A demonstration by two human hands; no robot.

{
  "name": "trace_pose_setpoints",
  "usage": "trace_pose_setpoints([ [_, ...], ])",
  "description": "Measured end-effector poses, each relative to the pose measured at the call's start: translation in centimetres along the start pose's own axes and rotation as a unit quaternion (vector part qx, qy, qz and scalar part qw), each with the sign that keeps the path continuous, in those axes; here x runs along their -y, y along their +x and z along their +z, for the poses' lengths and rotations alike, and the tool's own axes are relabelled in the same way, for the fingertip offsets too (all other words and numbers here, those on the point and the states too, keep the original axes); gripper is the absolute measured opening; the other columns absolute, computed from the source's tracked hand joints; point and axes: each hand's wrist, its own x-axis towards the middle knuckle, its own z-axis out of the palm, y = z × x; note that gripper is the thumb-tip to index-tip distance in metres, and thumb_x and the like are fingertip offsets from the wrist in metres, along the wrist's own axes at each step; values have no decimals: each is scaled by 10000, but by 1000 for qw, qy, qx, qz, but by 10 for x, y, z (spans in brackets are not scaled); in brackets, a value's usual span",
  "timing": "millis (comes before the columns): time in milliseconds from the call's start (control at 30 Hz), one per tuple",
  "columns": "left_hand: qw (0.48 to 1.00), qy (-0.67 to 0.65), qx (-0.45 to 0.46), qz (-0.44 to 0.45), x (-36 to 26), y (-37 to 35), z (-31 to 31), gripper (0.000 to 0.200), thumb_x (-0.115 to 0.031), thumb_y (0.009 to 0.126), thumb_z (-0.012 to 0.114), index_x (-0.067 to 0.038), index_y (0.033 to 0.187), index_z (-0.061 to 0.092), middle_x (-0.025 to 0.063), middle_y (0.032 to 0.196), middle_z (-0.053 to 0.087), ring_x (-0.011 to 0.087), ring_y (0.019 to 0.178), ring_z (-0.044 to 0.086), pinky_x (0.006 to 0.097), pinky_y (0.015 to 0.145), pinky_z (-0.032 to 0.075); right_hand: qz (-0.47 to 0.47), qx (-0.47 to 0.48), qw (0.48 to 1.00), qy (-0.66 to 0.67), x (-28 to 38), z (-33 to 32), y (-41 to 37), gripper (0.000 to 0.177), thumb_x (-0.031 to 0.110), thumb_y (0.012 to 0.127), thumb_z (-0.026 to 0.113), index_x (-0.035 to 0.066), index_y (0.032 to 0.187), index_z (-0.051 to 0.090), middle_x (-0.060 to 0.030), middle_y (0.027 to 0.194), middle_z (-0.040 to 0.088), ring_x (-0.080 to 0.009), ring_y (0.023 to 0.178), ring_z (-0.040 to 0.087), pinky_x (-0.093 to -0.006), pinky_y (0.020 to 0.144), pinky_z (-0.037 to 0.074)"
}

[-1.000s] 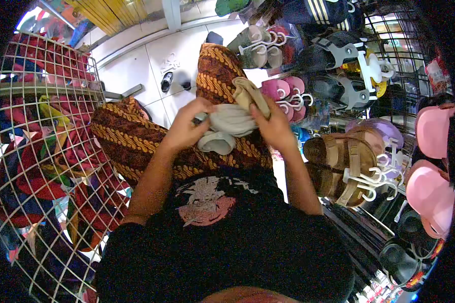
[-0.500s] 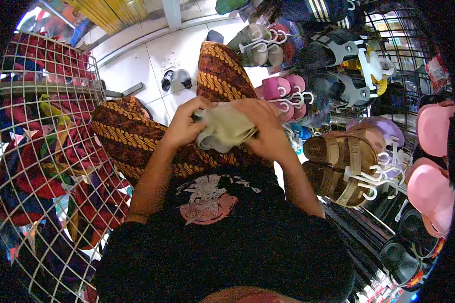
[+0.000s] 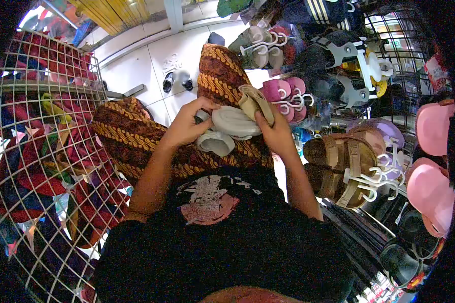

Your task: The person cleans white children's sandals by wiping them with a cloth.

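Observation:
My left hand (image 3: 189,122) has its fingers closed around the near end of light grey footwear (image 3: 235,122), which looks like a pair of sandals, held above my lap. A rounded, ring-like grey part (image 3: 216,144) of it hangs below, towards my shirt. In my right hand (image 3: 277,134) is a folded beige cloth (image 3: 256,105), pinched under the thumb and raised at the right end of the grey footwear. Some fingers of both hands are hidden behind what they hold.
Patterned brown trousers (image 3: 129,132) cover my spread legs. A wire basket (image 3: 45,151) of colourful items stands at left. On the right hang brown sandals (image 3: 338,151), pink sandals (image 3: 432,131) and more footwear on white hangers. Small dark-and-white shoes (image 3: 177,82) lie on the tiled floor (image 3: 126,70).
The beige cloth, blurred across the grey footwear before, has moved right and up with my right hand, uncovering the grey surface. My left hand stays nearly in place.

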Motion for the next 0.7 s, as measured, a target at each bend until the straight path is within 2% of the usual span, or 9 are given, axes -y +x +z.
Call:
trace_pose_setpoints([
  [67, 999, 21, 23, -16, -5, -3, -8, 352, -1, 729, 661, -7, 1057, 534, 118, 1069, 646, 219, 1029, 613, 330, 930, 457, -89, -71, 993, -14, -6, 15, -5, 447, 269, 901, 644, -6, 1242, 558, -195, 1101, 649, -303, 1051, 621, -374, 927, 459],
  [167, 994, -57, 83, -33, 9, -6, -11, 447, -44, 703, 694, -27, 1106, 502, 105, 1106, 622, 211, 1052, 598, 326, 945, 445, -109, -104, 986, -73, -2, 26, -2, 495, 270, 859, 662, 19, 1265, 530, -224, 1187, 602, -399, 1100, 581, -455, 975, 442],
  [200, 992, -24, 113, -42, 6, -5, -15, 549, -67, 705, 713, -35, 1197, 471, 107, 1152, 596, 206, 1074, 579, 331, 964, 433, -64, -107, 992, -37, -6, 31, 1, 489, 273, 849, 671, 18, 1245, 539, -225, 1173, 605, -403, 1066, 593, -459, 945, 457],
  [300, 994, 6, 104, 12, -8, -4, -10, 645, -91, 708, 742, -34, 1280, 450, 122, 1183, 590, 208, 1085, 569, 341, 973, 429, -99, -175, 977, -67, -9, 40, 17, 389, 247, 884, 640, 6, 1184, 584, -202, 1054, 656, -348, 966, 643, -400, 866, 486],
  [333, 997, 21, 78, 18, -11, -6, -5, 580, -159, 803, 728, -26, 1302, 466, 106, 1151, 619, 191, 1058, 573, 335, 958, 441, -88, -187, 974, -96, -6, 41, 23, 372, 259, 885, 634, 20, 1168, 600, -206, 1028, 660, -349, 957, 645, -394, 848, 489],
  [433, 981, -92, 58, -161, 7, -5, 2, 416, -216, 913, 646, -9, 1254, 529, 79, 1077, 648, 161, 999, 586, 308, 918, 460, -25, -155, 988, 13, 15, 39, 49, 379, 281, 883, 635, 16, 1153, 609, -211, 1016, 662, -360, 965, 640, -396, 840, 490],
  [467, 992, -62, 15, -107, 13, -6, 5, 365, -285, 985, 548, 4, 1208, 571, 66, 1020, 657, 127, 942, 588, 289, 867, 476, -40, -164, 985, 29, 16, 42, 59, 414, 315, 876, 646, 2, 1144, 612, -209, 1011, 666, -361, 962, 641, -397, 840, 489],
  [600, 977, -68, -108, -173, 18, -1, -11, 446, -385, 1012, 470, -12, 1239, 561, 72, 1034, 651, 113, 890, 597, 287, 806, 500, -127, -188, 972, -63, 29, 51, 93, 409, 291, 873, 665, -17, 1135, 610, -204, 992, 679, -321, 921, 667, -387, 815, 505],
  [700, 902, -331, -195, -197, -32, 5, -41, 466, -406, 1016, 436, -44, 1297, 523, 73, 1047, 649, 148, 888, 630, 298, 777, 538, -110, -158, 981, 28, 79, 42, 110, 391, 277, 880, 667, -16, 1132, 610, -199, 981, 682, -280, 897, 670, -377, 809, 513],
])
